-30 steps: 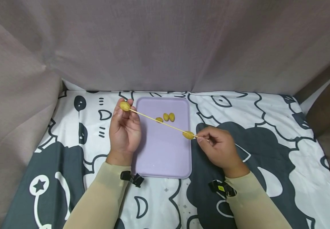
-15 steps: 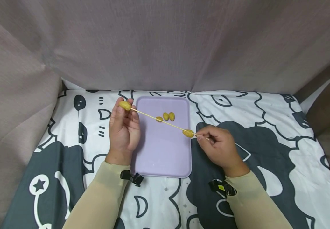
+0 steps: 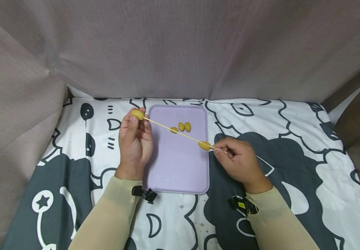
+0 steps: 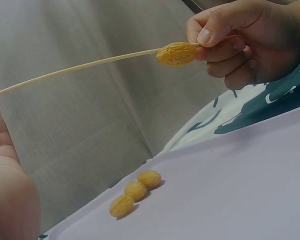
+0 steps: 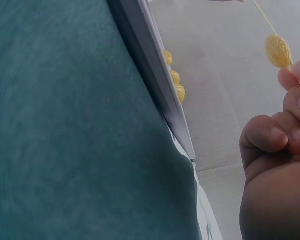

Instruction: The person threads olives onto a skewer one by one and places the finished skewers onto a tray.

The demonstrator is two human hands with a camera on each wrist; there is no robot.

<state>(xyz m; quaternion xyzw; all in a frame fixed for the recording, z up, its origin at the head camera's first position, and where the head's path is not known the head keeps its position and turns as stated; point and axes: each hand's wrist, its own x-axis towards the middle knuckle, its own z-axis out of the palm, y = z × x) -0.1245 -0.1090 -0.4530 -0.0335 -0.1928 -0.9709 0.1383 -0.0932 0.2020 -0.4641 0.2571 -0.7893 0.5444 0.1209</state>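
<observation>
A thin wooden skewer slants between the two hands above the tray, bowed slightly in the left wrist view. My right hand pinches its near end between thumb and forefinger. A wrinkled yellow fruit is threaded on the stick just in front of those fingertips. At the skewer's other end, my left hand pinches a second yellow fruit with thumb and fingers, palm turned up. The skewer's tip is hidden at that fruit. Only part of the left palm shows in the left wrist view.
A lilac tray lies beneath the hands on a patterned black-and-white cloth. Several matching fruits lie near its far end, close together. Grey-brown fabric hangs behind and at both sides.
The fruit in the left hand has shifted slightly right, toward the right hand, and the left thumb has moved a little with it. The right hand has stayed nearly still, pinching the skewer.
</observation>
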